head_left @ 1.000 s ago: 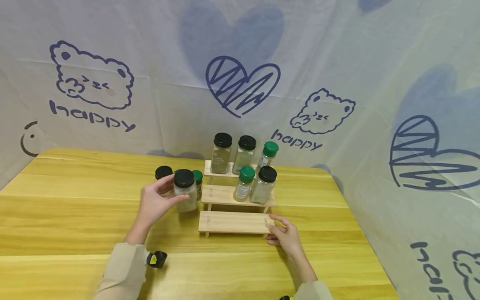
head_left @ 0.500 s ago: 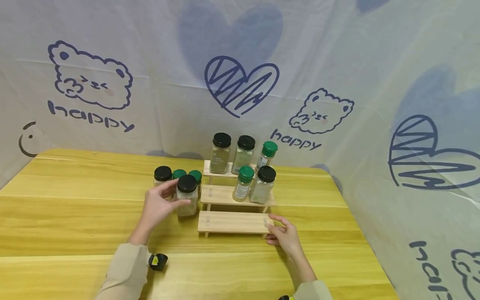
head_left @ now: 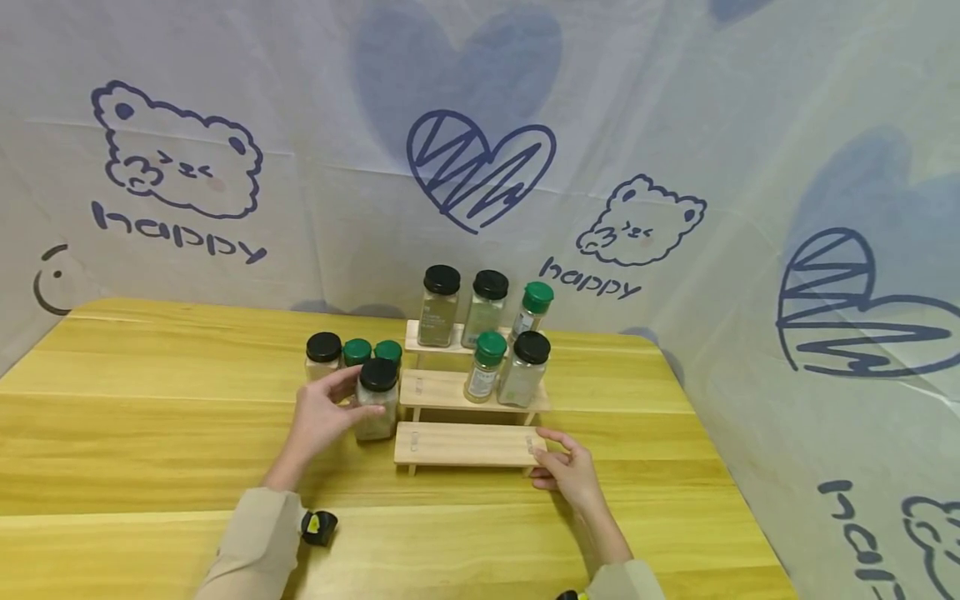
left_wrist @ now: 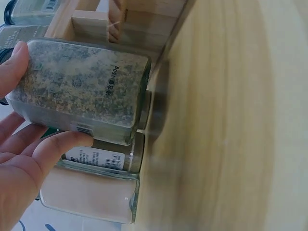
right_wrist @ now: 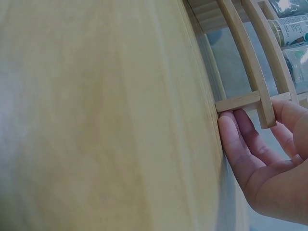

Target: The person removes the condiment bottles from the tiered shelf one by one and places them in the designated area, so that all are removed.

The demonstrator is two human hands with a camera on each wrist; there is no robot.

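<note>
My left hand (head_left: 318, 421) grips a square glass spice jar (head_left: 375, 412) with a black lid, thumb on one side and fingers on the other. Close up in the left wrist view, the spice jar (left_wrist: 82, 86) shows a speckled, flaky filling, and its base is slightly off the wooden tabletop. At the right end of the lowest step of a three-step wooden spice rack (head_left: 468, 446), my right hand (head_left: 573, 475) holds the board's edge. From the right wrist view, fingers (right_wrist: 236, 139) lie beneath and beside the rack's end (right_wrist: 267, 113).
Behind the held jar stand a black-lidded jar (head_left: 324, 354) and two green-lidded jars, partly hidden. The middle step carries a green-lidded jar (head_left: 483, 371) and a black-lidded jar (head_left: 522, 375). Three jars stand on the top step, close to the printed cloth (head_left: 337, 208).
My left hand has carried the black-lidded spice jar slightly right and toward me, uncovering more of the green lids behind it. The right hand stays at the rack's end.
</note>
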